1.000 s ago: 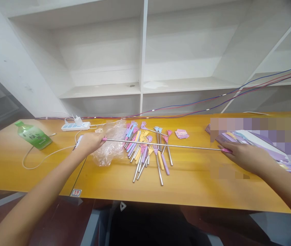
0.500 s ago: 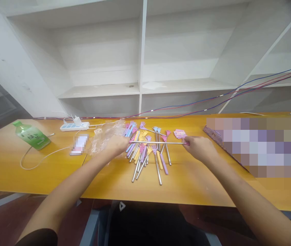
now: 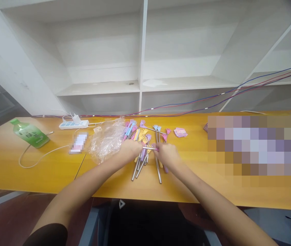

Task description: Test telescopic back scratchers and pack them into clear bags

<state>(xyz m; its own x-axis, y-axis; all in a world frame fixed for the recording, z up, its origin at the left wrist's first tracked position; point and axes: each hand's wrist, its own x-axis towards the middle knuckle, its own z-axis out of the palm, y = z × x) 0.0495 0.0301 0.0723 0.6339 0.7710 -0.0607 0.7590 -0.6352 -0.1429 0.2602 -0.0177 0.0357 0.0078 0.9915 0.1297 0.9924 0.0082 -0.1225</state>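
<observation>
A telescopic back scratcher (image 3: 149,148) with a metal rod is held level between my two hands, only a short length showing. My left hand (image 3: 132,148) is closed around its left end, and my right hand (image 3: 168,153) grips the pink right end. Both grips hide the ends of the scratcher. Beneath and around them lies a pile of similar back scratchers with hand-shaped heads in purple, blue, yellow and pink, among them a purple-headed one (image 3: 158,171) pointing toward me. Crumpled clear plastic wrapping (image 3: 105,138) lies just beyond my left forearm.
A small stack of pink cards (image 3: 180,132) lies right of the pile. On the left are a green bottle (image 3: 29,133) on its side, a power strip (image 3: 73,124), a blurred-out phone (image 3: 78,143) and a white cable (image 3: 42,159). White shelving (image 3: 142,51) stands behind the table.
My hands have come much closer together, the right moving left and the left slightly right. The visible metal rod between them has shortened from long to short.
</observation>
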